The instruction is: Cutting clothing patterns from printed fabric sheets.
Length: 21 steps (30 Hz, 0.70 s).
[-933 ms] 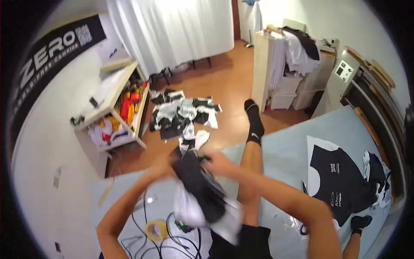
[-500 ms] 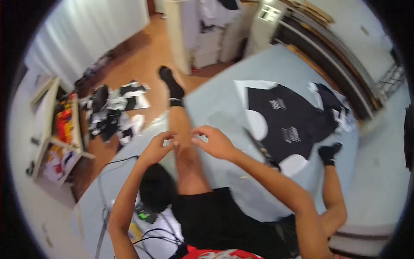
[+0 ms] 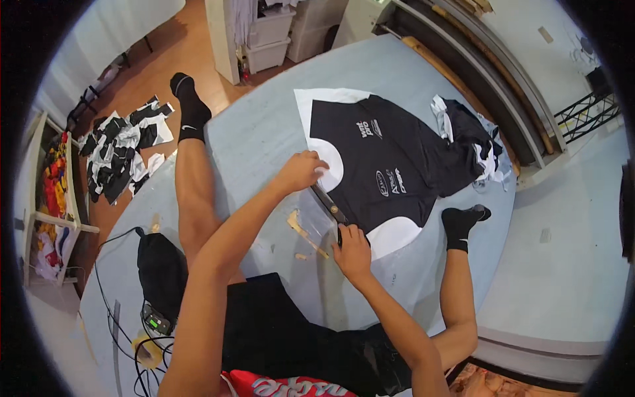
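Note:
A black fabric panel with white printing, a white border and white curved cut-out areas lies flat on the pale blue table. My left hand is closed at its near left edge, fingertips on the white half-round part. Dark fabric scissors lie along the panel's near edge, blades pointing toward my left hand. Around their black handles my right hand is closed. Whether fabric is between the blades I cannot make out.
A crumpled heap of black and white fabric lies at the table's right. My outstretched legs flank the work. A black cap-like item, cables and a tape roll are near left. Scraps cover part of the floor beside a shelf.
Both hands have moved from above my left leg rightward to the fabric panel. My right hand has taken hold of the scissors, and my left has closed on the fabric. The view has shifted right.

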Each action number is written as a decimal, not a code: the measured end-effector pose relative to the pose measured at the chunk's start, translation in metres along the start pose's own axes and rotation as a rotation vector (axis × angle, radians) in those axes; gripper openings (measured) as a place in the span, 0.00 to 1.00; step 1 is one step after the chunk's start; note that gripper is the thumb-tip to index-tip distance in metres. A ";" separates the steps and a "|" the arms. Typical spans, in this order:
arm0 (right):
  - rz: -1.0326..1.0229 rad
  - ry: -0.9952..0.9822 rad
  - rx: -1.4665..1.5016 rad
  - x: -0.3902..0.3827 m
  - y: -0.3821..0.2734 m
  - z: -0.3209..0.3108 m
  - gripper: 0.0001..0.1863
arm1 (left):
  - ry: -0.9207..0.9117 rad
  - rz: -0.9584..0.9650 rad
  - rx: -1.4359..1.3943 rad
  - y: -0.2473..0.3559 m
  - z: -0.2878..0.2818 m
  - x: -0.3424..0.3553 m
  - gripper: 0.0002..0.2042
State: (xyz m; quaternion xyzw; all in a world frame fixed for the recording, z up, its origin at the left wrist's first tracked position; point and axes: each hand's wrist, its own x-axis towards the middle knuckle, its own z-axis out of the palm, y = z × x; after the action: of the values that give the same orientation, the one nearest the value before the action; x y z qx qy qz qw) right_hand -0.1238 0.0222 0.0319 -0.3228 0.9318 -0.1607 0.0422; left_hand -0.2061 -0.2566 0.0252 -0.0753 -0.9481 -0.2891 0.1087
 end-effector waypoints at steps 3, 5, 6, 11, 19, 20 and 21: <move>0.041 0.151 0.034 0.002 0.005 0.000 0.33 | -0.200 0.221 0.078 0.019 0.001 -0.016 0.15; 0.071 0.204 0.017 0.011 0.009 -0.003 0.31 | -0.247 0.242 0.154 0.024 0.001 -0.023 0.18; 0.090 0.172 -0.008 0.016 0.011 -0.004 0.30 | -0.231 0.265 0.167 0.025 0.002 -0.024 0.18; 0.013 0.052 -0.177 0.023 0.010 -0.018 0.23 | -0.247 0.449 0.249 0.037 0.005 -0.030 0.14; -0.073 -0.273 -0.166 -0.133 -0.005 -0.046 0.26 | -0.482 0.372 -0.059 0.139 0.016 -0.174 0.14; -0.062 -0.327 -0.163 -0.146 -0.008 -0.044 0.26 | -0.527 0.412 -0.058 0.145 0.022 -0.185 0.14; -0.055 -0.361 -0.155 -0.154 -0.010 -0.042 0.25 | -0.511 0.484 -0.112 0.146 0.027 -0.191 0.15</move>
State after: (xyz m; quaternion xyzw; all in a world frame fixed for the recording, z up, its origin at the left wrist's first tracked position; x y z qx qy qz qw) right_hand -0.0042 0.1209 0.0712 -0.3741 0.9095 -0.0291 0.1791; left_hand 0.0038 -0.1364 0.0337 -0.3735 -0.8821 -0.2783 -0.0708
